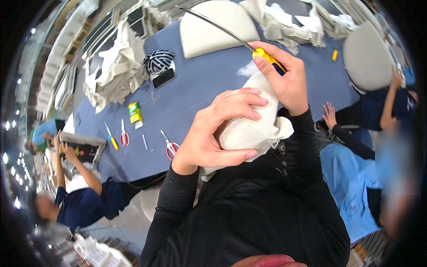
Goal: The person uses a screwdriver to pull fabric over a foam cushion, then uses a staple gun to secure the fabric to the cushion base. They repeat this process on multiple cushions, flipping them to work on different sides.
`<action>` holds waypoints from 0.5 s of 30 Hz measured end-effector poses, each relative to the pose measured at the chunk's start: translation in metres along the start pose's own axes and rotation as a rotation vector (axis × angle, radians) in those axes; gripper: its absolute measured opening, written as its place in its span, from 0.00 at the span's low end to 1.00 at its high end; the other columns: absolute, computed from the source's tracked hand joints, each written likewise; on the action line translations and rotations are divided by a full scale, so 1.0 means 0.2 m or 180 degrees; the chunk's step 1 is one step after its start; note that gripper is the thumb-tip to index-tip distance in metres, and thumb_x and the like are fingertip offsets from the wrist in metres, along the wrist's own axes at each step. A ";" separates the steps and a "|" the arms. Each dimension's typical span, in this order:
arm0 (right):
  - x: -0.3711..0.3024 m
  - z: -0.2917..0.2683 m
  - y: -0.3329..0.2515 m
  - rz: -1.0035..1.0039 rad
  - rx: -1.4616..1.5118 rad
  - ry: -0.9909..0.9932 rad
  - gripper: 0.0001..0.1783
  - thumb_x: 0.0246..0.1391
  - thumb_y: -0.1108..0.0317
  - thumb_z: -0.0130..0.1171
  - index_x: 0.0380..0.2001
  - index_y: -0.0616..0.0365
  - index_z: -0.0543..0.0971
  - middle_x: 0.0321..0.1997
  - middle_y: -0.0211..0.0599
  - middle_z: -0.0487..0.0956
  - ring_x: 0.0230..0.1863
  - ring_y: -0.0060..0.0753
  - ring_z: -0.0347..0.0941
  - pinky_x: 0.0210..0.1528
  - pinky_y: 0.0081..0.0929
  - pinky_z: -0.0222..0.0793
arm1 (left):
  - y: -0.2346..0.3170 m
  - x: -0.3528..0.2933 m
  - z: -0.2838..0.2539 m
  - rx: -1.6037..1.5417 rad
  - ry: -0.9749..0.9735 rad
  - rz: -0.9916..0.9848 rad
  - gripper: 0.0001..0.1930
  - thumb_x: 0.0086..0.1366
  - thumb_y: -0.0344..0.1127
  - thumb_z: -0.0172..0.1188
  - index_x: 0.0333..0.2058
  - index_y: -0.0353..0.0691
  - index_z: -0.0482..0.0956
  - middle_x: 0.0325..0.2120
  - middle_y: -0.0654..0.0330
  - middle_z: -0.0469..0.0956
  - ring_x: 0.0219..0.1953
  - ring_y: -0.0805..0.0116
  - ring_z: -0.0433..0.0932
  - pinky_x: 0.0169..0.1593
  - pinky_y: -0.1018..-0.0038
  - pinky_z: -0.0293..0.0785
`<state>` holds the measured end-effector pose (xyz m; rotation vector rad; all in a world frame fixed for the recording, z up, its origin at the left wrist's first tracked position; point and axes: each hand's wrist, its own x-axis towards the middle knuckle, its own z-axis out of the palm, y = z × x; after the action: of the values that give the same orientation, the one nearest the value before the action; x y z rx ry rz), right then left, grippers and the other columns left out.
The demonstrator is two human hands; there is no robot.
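My left hand [209, 131] is wrapped round a cream fabric piece [247, 131], bunched into a rounded bundle in front of my chest. White fluffy filling [250, 69] pokes out at its top end. In my right hand [289, 80] is a screwdriver-like tool [262, 54] with a yellow and dark handle, gripped between thumb and fingers. Its long, thin metal shaft extends up and to the left, over the table. The right hand is just beside the bundle's upper end; whether it also grips the cloth I cannot tell.
On the blue table [191, 93] lie red-handled scissors [124, 135], more scissors [171, 149], a yellow-handled tool [112, 137], a green-yellow packet [135, 114], a phone [164, 78] and a striped cap [159, 61]. Padded cream panels [218, 29] and fabric [118, 66] lie beyond. People work on both sides.
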<state>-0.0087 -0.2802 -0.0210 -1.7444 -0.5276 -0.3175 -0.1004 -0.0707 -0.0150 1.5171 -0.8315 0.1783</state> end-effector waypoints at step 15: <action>0.20 -0.04 0.16 0.0426 0.0088 -0.0450 0.18 0.68 0.60 0.70 0.53 0.60 0.88 0.42 0.38 0.91 0.43 0.21 0.84 0.50 0.24 0.77 | -0.08 0.11 -0.06 -0.0177 -0.0092 -0.0178 0.37 0.50 0.30 0.84 0.55 0.43 0.70 0.64 0.29 0.75 0.71 0.30 0.70 0.74 0.36 0.60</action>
<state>0.0425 -0.2868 -0.0261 -1.7741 -0.5112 -0.0926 -0.0701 -0.0693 -0.0133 1.4920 -0.8096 0.0914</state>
